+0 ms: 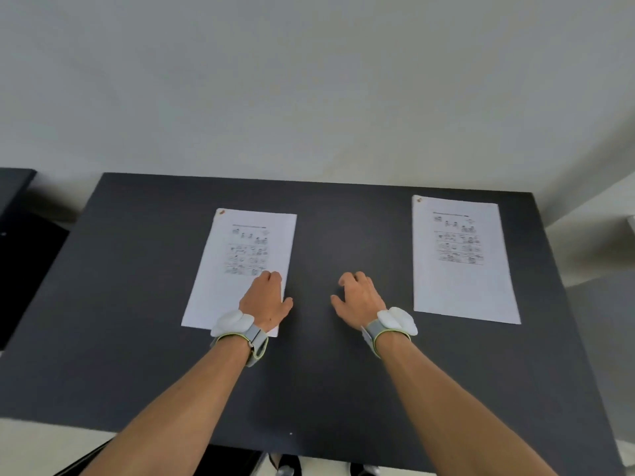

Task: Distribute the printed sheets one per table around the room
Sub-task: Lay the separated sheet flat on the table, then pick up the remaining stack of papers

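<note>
sheets lie apart on the dark counter [326, 372]: left hand [266, 300] rests curled on the left sheet [237, 269], right hand [359, 297] hovers loosely curled, holding nothing, beside the right sheet [464, 262].

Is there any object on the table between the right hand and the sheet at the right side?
Nothing visible. Between the right hand and the right sheet lies only bare dark table. The left hand rests on the other sheet.
</note>
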Tool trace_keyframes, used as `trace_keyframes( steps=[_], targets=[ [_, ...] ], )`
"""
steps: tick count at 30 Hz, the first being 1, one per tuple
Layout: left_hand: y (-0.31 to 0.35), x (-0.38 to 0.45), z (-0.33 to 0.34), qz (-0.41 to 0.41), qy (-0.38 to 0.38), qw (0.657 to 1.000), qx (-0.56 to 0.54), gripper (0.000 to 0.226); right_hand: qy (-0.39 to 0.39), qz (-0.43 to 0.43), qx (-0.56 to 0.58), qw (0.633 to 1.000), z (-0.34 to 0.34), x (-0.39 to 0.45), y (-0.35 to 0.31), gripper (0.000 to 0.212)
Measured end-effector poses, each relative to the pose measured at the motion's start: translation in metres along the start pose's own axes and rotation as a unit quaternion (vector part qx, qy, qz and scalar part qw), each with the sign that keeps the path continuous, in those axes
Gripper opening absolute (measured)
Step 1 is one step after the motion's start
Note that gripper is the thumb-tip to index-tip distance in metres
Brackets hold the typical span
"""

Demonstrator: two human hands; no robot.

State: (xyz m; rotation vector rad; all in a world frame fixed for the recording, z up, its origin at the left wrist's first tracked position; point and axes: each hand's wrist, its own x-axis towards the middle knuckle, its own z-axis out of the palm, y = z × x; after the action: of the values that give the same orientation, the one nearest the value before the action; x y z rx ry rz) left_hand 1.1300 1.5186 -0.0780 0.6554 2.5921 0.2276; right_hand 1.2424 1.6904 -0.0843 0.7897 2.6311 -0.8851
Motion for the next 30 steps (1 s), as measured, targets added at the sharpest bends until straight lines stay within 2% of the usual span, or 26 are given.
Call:
trace_keyframes(
  steps=[5, 8, 13, 16, 19, 22, 24, 26, 30],
  targets=[
    [-0.081, -0.002, -0.012, -0.086, 0.03, 0.995, -0.034, 0.056, -0.021, 0.049, 0.084, 0.995, 0.046, 0.009, -0.065, 0.04],
    [-0.123, 0.0, -0.012, -0.103, 0.013, 0.994, -0.04, 0.067, -0.008, 0.108, 0.137, 0.985, 0.071, 0.015, -0.095, 0.043],
    [-0.162, 0.005, -0.005, -0.061, -0.007, 0.998, -0.027, 0.07, 0.05, 0.22, 0.151, 0.962, 0.1, 0.024, -0.137, 0.053],
    [-0.173, 0.009, -0.005, -0.039, -0.012, 0.999, -0.028, 0.071, 0.075, 0.26, 0.14, 0.952, 0.108, 0.027, -0.156, 0.056],
    [-0.175, 0.011, -0.005, -0.033, -0.007, 0.999, -0.032, 0.069, 0.09, 0.286, 0.187, 0.936, 0.109, 0.028, -0.161, 0.056],
    [-0.177, 0.011, -0.006, -0.031, 0.001, 0.999, -0.041, 0.067, 0.082, 0.287, 0.309, 0.903, 0.106, 0.027, -0.164, 0.059],
    [-0.175, 0.011, -0.006, -0.03, -0.001, 0.998, -0.046, 0.067, 0.064, 0.275, 0.377, 0.882, 0.102, 0.025, -0.166, 0.051],
    [-0.176, 0.011, -0.007, -0.027, -0.001, 0.998, -0.054, 0.068, 0.05, 0.243, 0.394, 0.885, 0.101, 0.023, -0.17, 0.04],
    [-0.177, 0.01, -0.007, -0.033, 0.0, 0.996, -0.08, 0.071, 0.007, 0.173, 0.367, 0.914, 0.099, 0.019, -0.177, 0.046]
  ],
)
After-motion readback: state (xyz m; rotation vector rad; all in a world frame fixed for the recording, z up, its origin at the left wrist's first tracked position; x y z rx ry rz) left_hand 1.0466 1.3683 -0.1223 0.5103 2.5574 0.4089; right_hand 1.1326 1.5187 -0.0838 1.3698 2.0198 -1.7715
